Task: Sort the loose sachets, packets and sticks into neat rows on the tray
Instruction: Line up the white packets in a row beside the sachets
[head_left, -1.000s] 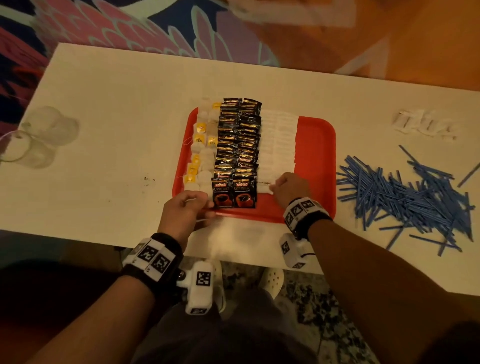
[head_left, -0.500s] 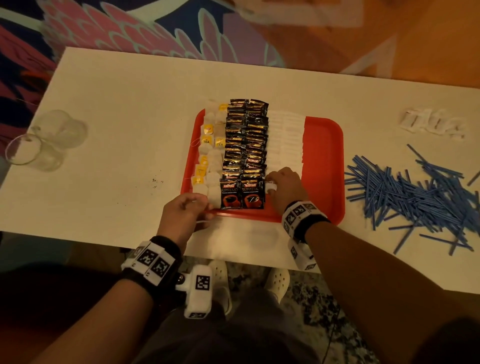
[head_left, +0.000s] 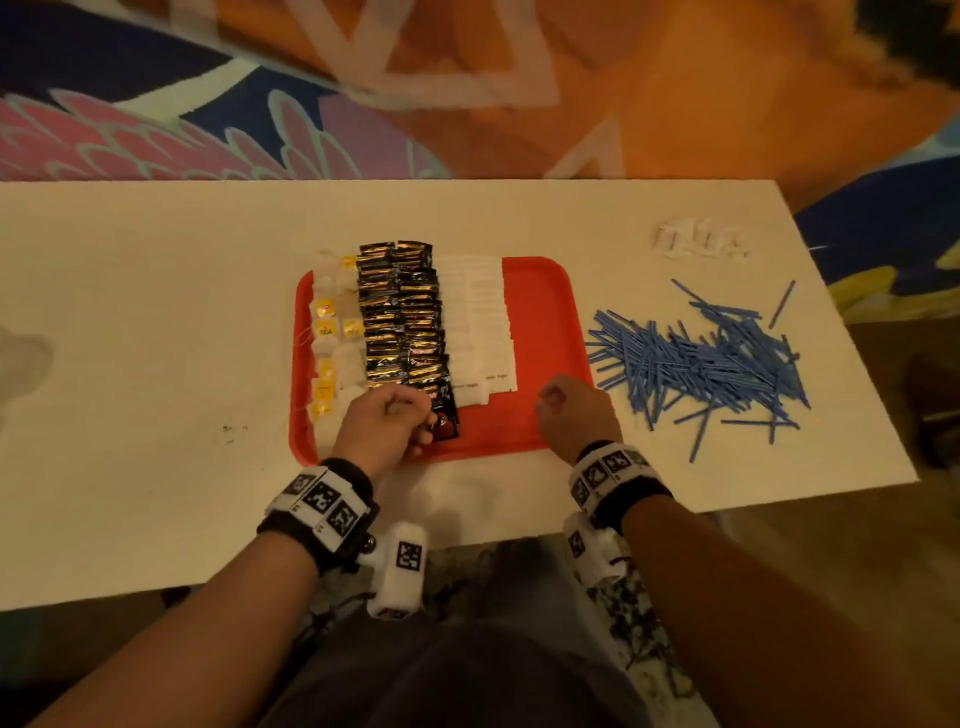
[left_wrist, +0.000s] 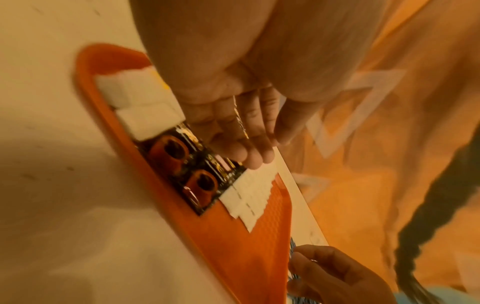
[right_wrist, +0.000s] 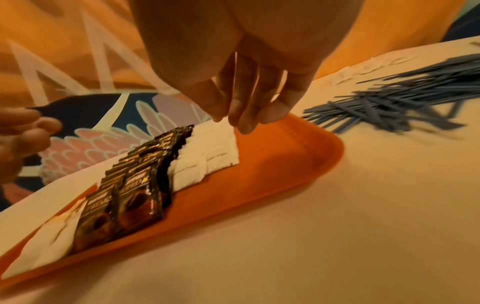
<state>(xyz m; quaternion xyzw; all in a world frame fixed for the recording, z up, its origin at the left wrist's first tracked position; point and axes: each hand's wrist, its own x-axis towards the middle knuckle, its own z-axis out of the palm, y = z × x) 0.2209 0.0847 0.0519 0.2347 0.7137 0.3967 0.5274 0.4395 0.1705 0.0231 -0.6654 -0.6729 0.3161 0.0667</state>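
Tray (head_left: 540, 332): we see it on the tabletop (head_left: 156, 322), with rows of tea bags (head_left: 332, 332), coffee packets (head_left: 402, 317) and white sachets (head_left: 480, 322); its right part is bare.
Loose stock: blue sticks (head_left: 701, 358) lie heaped right of the tray; a few white sachets on the tabletop (head_left: 698, 244) lie farther back.
Left hand (head_left: 387, 428): fingers extended over the near end of the coffee rows, gripping nothing that we can see.
Right hand (head_left: 574, 410): fingers loose and apart, empty, over the tray's near right corner.
Risk, rows: we judge that a sideways drag of the left hand would fan the overlapped packets out of line.
Risk, sticks: we expect a careless grab to roll sticks off the tabletop edge.
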